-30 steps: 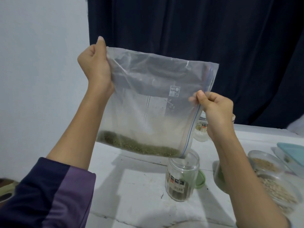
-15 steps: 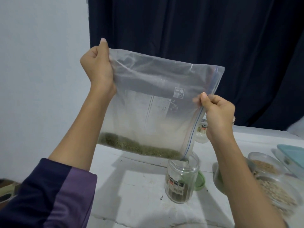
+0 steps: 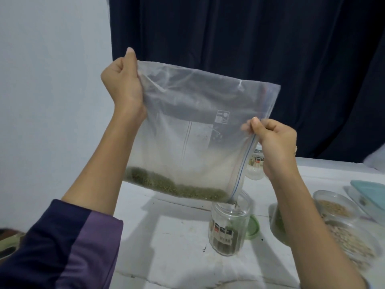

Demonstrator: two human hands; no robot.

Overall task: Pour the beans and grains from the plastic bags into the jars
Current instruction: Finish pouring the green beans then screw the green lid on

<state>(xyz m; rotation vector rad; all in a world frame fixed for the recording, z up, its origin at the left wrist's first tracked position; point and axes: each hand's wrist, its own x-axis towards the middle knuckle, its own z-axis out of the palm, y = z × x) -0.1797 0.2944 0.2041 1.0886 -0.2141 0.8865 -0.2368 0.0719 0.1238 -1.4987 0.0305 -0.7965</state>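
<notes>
I hold a large clear zip bag up on its side over the white table. My left hand grips its upper left corner. My right hand pinches the zipper edge on the right. Green beans lie along the bag's lower edge and slope down toward its bottom right corner. That corner hangs just inside the mouth of a clear labelled jar, and a few beans drop from it. The jar holds a dark layer of beans at its bottom.
A green lid lies behind the jar. Another small jar stands farther back. To the right are clear containers of pale grains and a teal lid. A dark curtain hangs behind the table.
The bag and both hands have shifted slightly right and down. Its lower corner has come into the jar's mouth, and beans have slid toward that corner.
</notes>
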